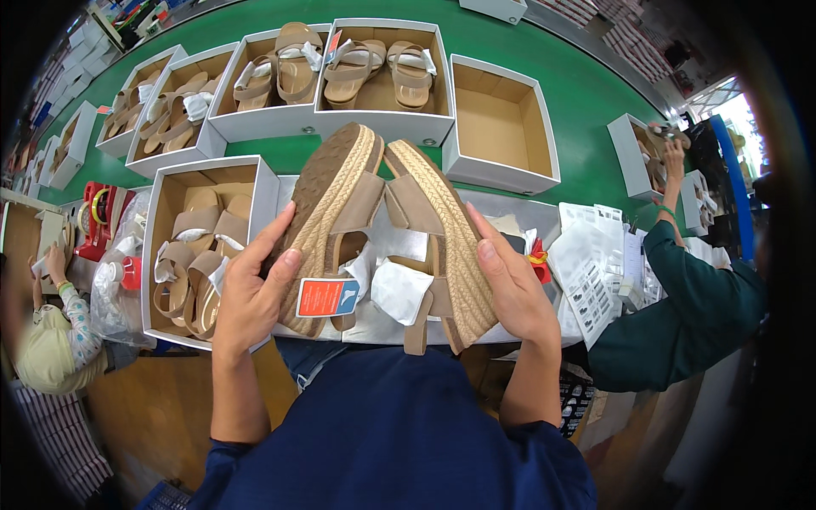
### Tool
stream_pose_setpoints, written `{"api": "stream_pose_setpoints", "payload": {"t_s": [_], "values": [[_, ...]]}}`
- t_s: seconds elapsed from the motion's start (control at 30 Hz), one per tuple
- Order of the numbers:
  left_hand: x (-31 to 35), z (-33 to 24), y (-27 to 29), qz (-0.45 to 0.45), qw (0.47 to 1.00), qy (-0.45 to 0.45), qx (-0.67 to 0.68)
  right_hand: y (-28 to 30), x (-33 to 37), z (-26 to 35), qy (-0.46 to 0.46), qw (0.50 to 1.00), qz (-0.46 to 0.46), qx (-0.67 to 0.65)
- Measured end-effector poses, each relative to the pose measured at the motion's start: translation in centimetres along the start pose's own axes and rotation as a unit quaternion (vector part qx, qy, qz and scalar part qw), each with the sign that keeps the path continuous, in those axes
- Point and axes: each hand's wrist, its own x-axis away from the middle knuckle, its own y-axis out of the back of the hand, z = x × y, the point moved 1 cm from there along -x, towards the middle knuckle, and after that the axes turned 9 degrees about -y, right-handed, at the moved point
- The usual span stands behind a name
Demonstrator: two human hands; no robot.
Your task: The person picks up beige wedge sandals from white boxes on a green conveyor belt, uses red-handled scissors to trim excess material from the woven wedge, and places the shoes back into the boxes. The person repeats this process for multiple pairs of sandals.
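My left hand [259,285] is closed round the sole of a beige sandal [356,204] with a brown tread and a woven rope-like side. An orange and blue tag [328,297] hangs from this sandal. Its mate, a second beige sandal [450,246], is gripped along its woven side by my right hand [514,285]. Both sandals are held up on their sides with toes close together, straps facing each other. White paper stuffing [399,287] shows between the straps. Just left of my left hand stands an open white box [263,200] with a pair of beige sandals [200,259] in it.
Beyond my hands, a green table [586,157] bears an open box [501,127] with nothing in it and several boxes of sandals [382,76]. Printed sheets [586,263] and a co-worker's arm [671,183] are at right. A red tape dispenser [95,217] and another co-worker [64,336] are at left.
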Motion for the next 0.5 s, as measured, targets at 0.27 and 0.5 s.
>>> {"api": "stream_pose_setpoints", "payload": {"t_s": [0.27, 0.5], "values": [[0.1, 1.9, -2.4, -0.214, 0.972, -0.094, -0.019, -0.6, -1.0, 0.3, 0.054, 0.985, -0.165, -0.018], [-2.6, -1.1, -5.7, -0.317, 0.869, -0.088, 0.369, -0.7, -1.1, -2.1, 0.154, 0.873, -0.383, -0.260]]}}
